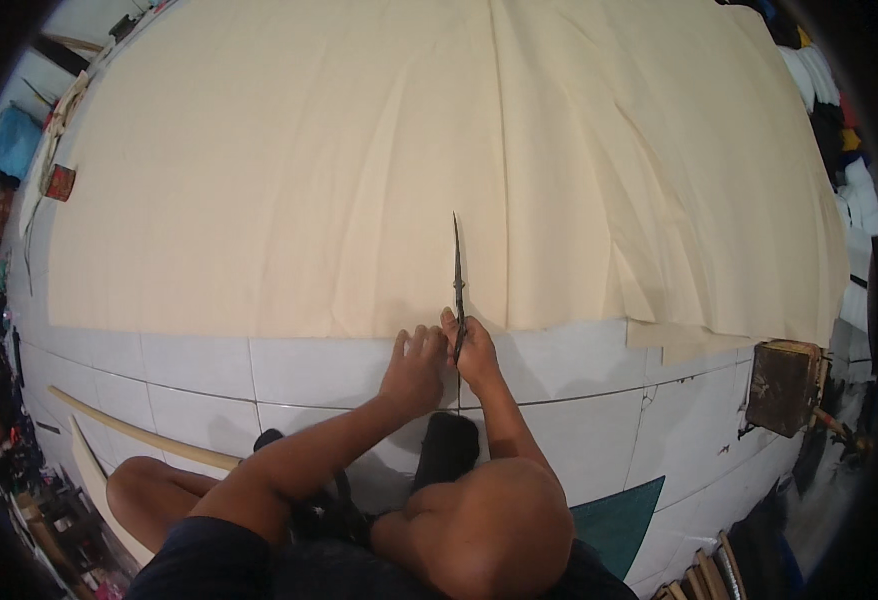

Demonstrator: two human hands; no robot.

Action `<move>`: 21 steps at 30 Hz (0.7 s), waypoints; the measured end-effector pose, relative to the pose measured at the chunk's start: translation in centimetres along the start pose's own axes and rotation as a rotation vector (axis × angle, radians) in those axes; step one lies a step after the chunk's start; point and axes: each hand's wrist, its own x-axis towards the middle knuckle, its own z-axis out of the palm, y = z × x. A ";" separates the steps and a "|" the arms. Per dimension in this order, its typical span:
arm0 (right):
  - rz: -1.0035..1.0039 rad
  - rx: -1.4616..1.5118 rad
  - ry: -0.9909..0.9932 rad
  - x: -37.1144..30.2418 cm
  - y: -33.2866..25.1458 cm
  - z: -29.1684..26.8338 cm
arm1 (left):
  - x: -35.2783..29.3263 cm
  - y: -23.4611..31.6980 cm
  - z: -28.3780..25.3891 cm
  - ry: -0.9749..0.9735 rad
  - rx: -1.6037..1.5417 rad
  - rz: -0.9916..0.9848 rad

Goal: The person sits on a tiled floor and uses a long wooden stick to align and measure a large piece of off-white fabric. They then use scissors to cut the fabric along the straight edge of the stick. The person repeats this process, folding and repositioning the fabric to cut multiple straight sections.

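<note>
A wide sheet of cream cloth [259,200] lies spread over the white tiled floor, its near edge just in front of my hands. My right hand [476,352] is closed round the handles of a pair of dark scissors [458,282]. Their long blades point away from me over the cloth and look closed together. Close beside it on the left, my left hand [416,368] has its fingers bent at the cloth's near edge, seemingly gripping it; the fingertips are partly hidden.
Pale wooden strips [144,430] lie on the tiles at left. A dark, block-shaped object [785,388] stands by the cloth's near right corner. A small red box [61,183] sits at its left edge. Dark green material [619,525] lies beside my right knee. Folds run through the cloth's right half.
</note>
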 end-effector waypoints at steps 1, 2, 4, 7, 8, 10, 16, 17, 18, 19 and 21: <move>0.007 0.000 0.005 0.5 0.1 0.0 | 0.0 0.1 0.0 -0.025 0.000 0.011; 0.013 0.000 0.011 0.8 0.1 0.0 | 0.1 0.1 -0.1 -0.049 0.001 0.023; 0.050 0.061 0.010 0.6 -0.1 0.1 | 0.0 0.1 0.3 -0.034 0.005 0.029; 0.104 0.048 0.020 -0.4 -1.7 0.6 | -0.2 -0.2 0.4 -0.054 0.008 0.023; 0.122 0.026 0.024 -0.7 -2.1 0.8 | -0.2 -0.3 0.4 -0.069 0.009 0.017; 0.085 -0.022 0.047 -0.9 -2.2 0.8 | -0.3 -0.5 0.9 -0.045 0.002 0.024; 0.048 -0.005 0.035 1.8 -2.6 0.5 | 0.0 -0.1 -0.1 -0.112 0.001 0.035; 0.050 0.019 0.026 2.8 -2.8 0.6 | 0.0 -0.2 -0.1 -0.103 0.010 0.039; 0.065 0.016 0.030 3.5 -3.1 0.7 | 0.1 -0.2 -0.3 -0.114 -0.003 0.031; 0.079 0.014 0.036 4.0 -3.4 0.8 | 0.2 -0.2 -0.4 -0.125 -0.017 0.023; 0.065 -0.008 0.063 4.8 -3.0 0.9 | 0.3 -0.1 -0.4 -0.135 -0.014 0.032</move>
